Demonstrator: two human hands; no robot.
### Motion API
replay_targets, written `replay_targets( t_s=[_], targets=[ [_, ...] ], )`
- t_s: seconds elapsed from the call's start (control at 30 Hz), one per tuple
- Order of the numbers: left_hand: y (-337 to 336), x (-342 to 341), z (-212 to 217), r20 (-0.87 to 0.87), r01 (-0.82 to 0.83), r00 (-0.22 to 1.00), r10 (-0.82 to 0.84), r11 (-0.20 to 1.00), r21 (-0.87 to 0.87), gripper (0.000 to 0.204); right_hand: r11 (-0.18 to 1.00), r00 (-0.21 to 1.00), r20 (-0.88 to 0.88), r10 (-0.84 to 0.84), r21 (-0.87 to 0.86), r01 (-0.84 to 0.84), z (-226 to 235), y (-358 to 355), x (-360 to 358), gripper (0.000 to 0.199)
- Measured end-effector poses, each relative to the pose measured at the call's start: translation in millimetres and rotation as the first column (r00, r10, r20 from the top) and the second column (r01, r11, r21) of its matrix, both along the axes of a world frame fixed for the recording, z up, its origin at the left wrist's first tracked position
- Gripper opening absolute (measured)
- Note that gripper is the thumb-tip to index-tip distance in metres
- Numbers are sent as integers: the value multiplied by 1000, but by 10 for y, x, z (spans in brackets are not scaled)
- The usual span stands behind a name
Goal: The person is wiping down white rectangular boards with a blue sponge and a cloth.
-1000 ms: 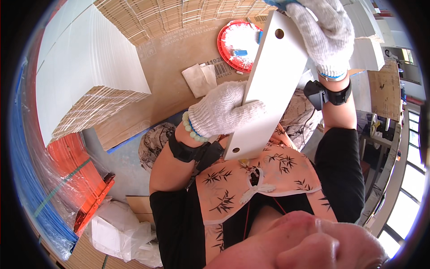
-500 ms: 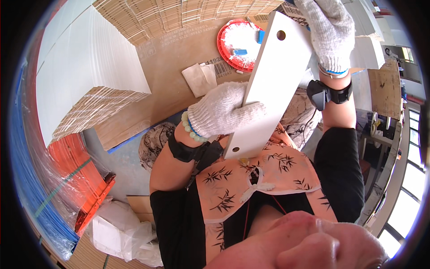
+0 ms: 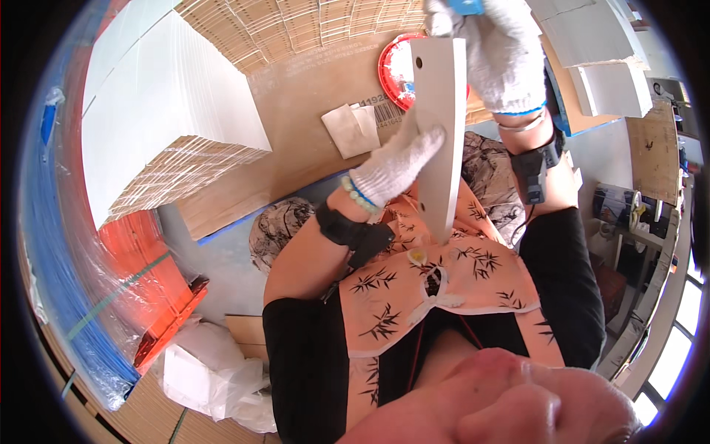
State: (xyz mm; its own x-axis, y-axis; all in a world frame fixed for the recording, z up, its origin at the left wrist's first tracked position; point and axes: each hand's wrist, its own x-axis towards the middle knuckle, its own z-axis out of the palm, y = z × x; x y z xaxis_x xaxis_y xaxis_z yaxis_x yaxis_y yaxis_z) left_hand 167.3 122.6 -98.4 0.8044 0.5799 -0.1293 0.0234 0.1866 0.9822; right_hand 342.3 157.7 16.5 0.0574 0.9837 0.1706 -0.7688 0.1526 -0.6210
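Note:
A long white board (image 3: 441, 177) with a round hole near each end stands tilted in front of my chest, turned partly edge-on. My left hand (image 3: 393, 166), in a white knit glove, is closed on its left side, thumb across the face. At the board's upper right, my right hand (image 3: 506, 63), also gloved, is closed on a small blue block (image 3: 466, 7). Behind the board sits a red round lid (image 3: 382, 70) with white powdery stuff in it, partly hidden. Another blue piece (image 3: 408, 87) shows in the lid.
Folded brown sandpaper-like sheets (image 3: 350, 130) lie on the cardboard (image 3: 296, 111) near the lid. White boards (image 3: 177, 96) are stacked at the left, and more white pieces (image 3: 603, 85) at the right. Orange parts (image 3: 140, 259) under plastic film stand at lower left.
The board has turned from face-on to nearly edge-on. My right hand has moved left along its upper end, and the blue block now shows in it.

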Motion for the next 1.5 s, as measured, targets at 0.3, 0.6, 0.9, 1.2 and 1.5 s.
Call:
replay_targets(
  t_s=[0.3,0.6,0.9,1.2,1.5],
  targets=[
    [-264,151,30,-186,39,982,-42,999,-18,85,963,980,199,-25,-257,77,-225,-87,-95,28],
    [15,-32,-66,414,119,868,274,695,-709,53,932,916,175,-362,40,361,-148,-103,300,29],
    [24,-146,273,512,205,841,177,771,-603,80,865,802,348,-486,62,498,-325,-146,387,25],
    [-18,-105,303,541,272,838,65,810,-519,71,886,718,523,-459,208,415,-61,-201,226,22],
    [-96,-135,328,606,389,793,68,709,-588,57,879,580,663,-473,310,362,34,-213,160,19]
  ],
)
